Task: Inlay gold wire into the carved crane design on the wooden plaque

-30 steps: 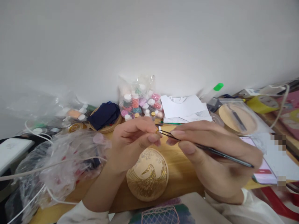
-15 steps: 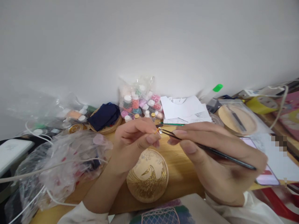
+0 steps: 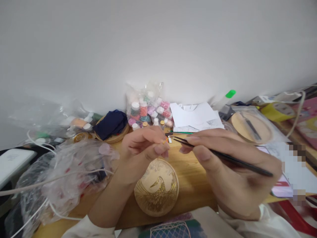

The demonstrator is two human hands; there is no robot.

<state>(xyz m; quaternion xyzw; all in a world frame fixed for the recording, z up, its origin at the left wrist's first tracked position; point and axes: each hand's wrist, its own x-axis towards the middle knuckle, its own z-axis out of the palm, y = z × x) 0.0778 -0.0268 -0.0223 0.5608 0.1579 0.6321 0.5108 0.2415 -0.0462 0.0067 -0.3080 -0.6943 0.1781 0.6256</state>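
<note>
Pale grey wall [image 3: 158,49], smooth and matt, fills the upper half of the view. Below it runs a wooden tabletop [image 3: 195,185], yellow-brown, with visible grain and a slight sheen. At the left lies a crumpled plastic bag [image 3: 66,178], translucent, creased, showing reddish flecks; white cables cross it. The right hand [image 3: 230,175] is raised over the table, thumb and fingers clamped on black tweezers [image 3: 237,160]. The left hand [image 3: 138,150] faces it, thumb and forefinger pinched together on an orange strand [image 3: 165,141]. Below and between the hands sits a round panel [image 3: 156,196], flat and tan, bearing a long-necked bird in gold with a densely textured body. Against the wall stands a clear bag of jars [image 3: 148,109], glossy and wrinkled, its contents multicoloured. White paper sheets [image 3: 195,115] lie beside it, one with a curved cut-out. Dark blue cloth [image 3: 111,122], folded and soft-edged, rests on a round wooden piece. The tweezers are slender and tapering, their tips just beside the left fingertips. Smallest is the strand, thin and bright; its full shape is hidden by the fingers.
</note>
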